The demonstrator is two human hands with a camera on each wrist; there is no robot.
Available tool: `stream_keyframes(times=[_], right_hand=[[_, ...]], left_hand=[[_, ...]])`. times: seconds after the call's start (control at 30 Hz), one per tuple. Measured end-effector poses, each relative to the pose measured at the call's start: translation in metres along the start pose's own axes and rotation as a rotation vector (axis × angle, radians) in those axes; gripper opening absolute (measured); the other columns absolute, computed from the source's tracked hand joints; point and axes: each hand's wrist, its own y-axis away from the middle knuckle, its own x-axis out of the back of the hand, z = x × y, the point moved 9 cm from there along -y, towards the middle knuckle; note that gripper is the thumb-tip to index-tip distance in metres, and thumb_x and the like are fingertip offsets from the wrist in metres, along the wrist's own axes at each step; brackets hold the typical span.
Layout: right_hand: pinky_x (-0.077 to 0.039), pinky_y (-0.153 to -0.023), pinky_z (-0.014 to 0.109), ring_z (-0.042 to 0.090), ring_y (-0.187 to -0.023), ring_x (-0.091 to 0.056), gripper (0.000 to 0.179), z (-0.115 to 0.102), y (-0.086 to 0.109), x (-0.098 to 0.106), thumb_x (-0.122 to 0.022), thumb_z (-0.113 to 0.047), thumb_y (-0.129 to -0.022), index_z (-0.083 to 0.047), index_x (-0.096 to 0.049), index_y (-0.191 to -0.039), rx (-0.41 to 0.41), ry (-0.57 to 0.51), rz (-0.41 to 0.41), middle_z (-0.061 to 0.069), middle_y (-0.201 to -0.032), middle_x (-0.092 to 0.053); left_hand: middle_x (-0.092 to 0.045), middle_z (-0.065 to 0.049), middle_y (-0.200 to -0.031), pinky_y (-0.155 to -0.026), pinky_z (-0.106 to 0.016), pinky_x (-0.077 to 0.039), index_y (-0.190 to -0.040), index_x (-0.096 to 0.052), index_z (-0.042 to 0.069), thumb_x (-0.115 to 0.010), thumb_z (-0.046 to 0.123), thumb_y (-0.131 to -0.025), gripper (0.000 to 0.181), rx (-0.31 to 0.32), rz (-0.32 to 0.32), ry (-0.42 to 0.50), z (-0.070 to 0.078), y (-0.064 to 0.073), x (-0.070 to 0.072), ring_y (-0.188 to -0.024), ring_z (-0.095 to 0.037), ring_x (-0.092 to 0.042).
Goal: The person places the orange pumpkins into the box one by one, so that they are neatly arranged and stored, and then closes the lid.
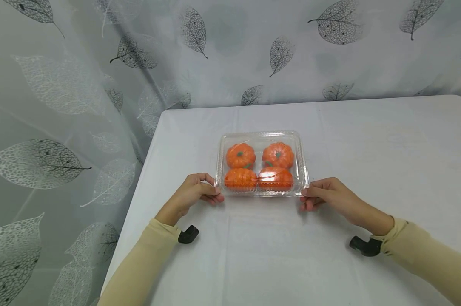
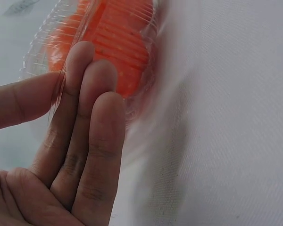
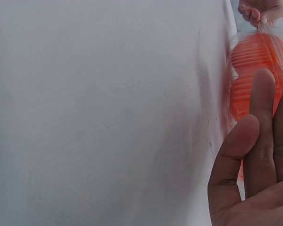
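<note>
A clear plastic clamshell container (image 1: 259, 137) with its lid down lies on the white table. Inside are several small orange pumpkins (image 1: 278, 155) with green stems, arranged in two rows. My left hand (image 1: 196, 191) pinches the rim at the near left corner between thumb and fingers. At the near right corner, my right hand (image 1: 331, 197) pinches the rim in the same way. The left wrist view shows the thumb (image 2: 26, 101) against the thin plastic edge, fingers behind it. In the right wrist view, the fingers (image 3: 262, 108) overlap the container's end, and the thumb is out of sight.
A white cloth covers the table (image 1: 387, 148), whose left edge runs close by my left forearm. Behind and to the left hangs a grey curtain (image 1: 230, 38) with a leaf print. Small black fittings (image 1: 188, 234) stick out at both sleeve cuffs.
</note>
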Motion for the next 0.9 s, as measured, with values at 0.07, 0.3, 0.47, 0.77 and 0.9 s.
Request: stream_keyframes(times=[0.07,0.3,0.47,0.77,0.9], right_hand=[[-0.056,-0.079,0.027,0.023,-0.082,-0.072,0.030,0.000,0.000,0.000,-0.059,-0.015,-0.101,0.014,-0.068,-0.100,0.002,-0.002,0.012,0.006,-0.072,-0.069],[-0.056,-0.074,0.028,0.024,-0.077,-0.071,0.029,-0.001,-0.001,0.001,-0.058,-0.011,-0.101,0.016,-0.067,-0.098,0.036,-0.020,0.022,0.006,-0.072,-0.069],[-0.055,-0.076,0.027,0.024,-0.081,-0.071,0.030,0.001,-0.002,-0.001,-0.058,-0.014,-0.102,0.013,-0.066,-0.093,0.030,-0.029,0.004,0.010,-0.076,-0.071],[-0.054,-0.078,0.026,0.023,-0.085,-0.073,0.035,0.007,-0.002,-0.004,-0.056,-0.018,-0.104,0.016,-0.065,-0.099,-0.009,-0.059,0.010,0.011,-0.074,-0.070],[-0.054,-0.078,0.027,0.024,-0.088,-0.073,0.035,0.009,-0.001,-0.006,-0.056,-0.019,-0.104,0.014,-0.067,-0.100,-0.016,-0.051,0.004,0.015,-0.081,-0.072]], left_hand=[[-0.074,-0.020,-0.084,-0.072,-0.036,-0.061,-0.095,-0.055,-0.003,-0.066,0.003,-0.089,0.014,-0.002,0.002,-0.002,0.001,0.000,0.000,-0.077,-0.026,-0.074],[-0.074,-0.020,-0.083,-0.072,-0.037,-0.061,-0.096,-0.056,-0.002,-0.065,0.004,-0.088,0.014,0.005,0.018,-0.002,0.001,0.000,0.001,-0.077,-0.027,-0.074],[-0.074,-0.019,-0.083,-0.073,-0.036,-0.061,-0.096,-0.057,-0.002,-0.064,0.004,-0.088,0.013,0.003,0.022,0.002,0.001,-0.001,0.001,-0.078,-0.028,-0.074],[-0.074,-0.020,-0.088,-0.081,-0.041,-0.061,-0.099,-0.058,-0.002,-0.066,0.007,-0.090,0.015,0.018,0.000,0.010,0.000,-0.001,0.002,-0.085,-0.033,-0.074],[-0.074,-0.020,-0.092,-0.084,-0.043,-0.060,-0.104,-0.057,-0.002,-0.066,0.008,-0.092,0.018,0.036,-0.023,0.013,-0.003,-0.003,0.002,-0.090,-0.036,-0.073]])
